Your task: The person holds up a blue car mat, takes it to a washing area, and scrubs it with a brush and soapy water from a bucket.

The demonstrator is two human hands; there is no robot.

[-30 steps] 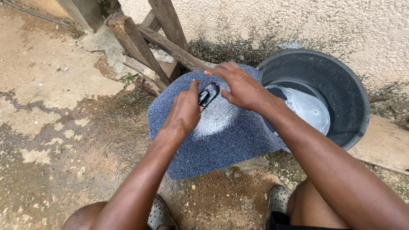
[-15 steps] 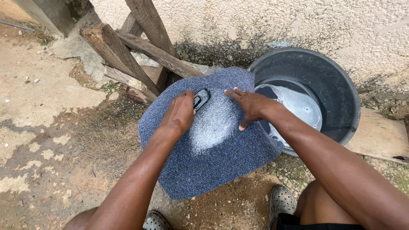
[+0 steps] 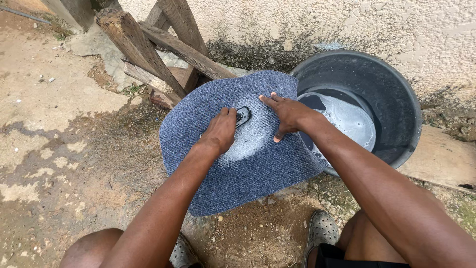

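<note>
Our left hand (image 3: 221,130) closes its fingers around a small black scrubbing brush (image 3: 242,115) on the soapy blue ribbed mat (image 3: 233,178); our right hand (image 3: 286,113) presses open-fingered beside it.

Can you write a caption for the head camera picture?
Left hand scrubs a soapy blue mat with a brush; right hand steadies it.

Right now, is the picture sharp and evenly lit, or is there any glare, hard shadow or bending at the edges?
Head view: soft, even daylight with no hard shadows; the blue ribbed mat and both hands are sharp; the soapy water in the round dark plastic basin gives a pale sheen; the wide lens stretches the forearms toward the bottom edge.
</note>
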